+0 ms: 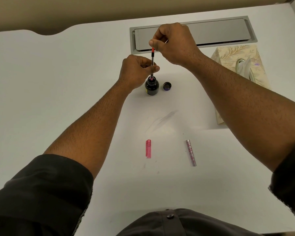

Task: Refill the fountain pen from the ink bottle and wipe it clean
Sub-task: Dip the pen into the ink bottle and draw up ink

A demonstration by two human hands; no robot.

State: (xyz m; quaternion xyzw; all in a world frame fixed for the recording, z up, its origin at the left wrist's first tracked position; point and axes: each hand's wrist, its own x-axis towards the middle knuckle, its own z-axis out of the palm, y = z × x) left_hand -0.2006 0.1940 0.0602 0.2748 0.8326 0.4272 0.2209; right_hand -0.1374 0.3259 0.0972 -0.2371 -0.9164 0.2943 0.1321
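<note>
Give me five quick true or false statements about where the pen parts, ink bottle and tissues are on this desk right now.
1. The pen stands tip down in the ink bottle. True.
2. The bottle cap is screwed on. False: it lies beside the bottle.
3. The left hand pinches the pen low; the right hand holds its top. True.
4. The pink pen cap is on the pen. False: it lies on the desk.
5. The tissue box sits to the right. True.
</note>
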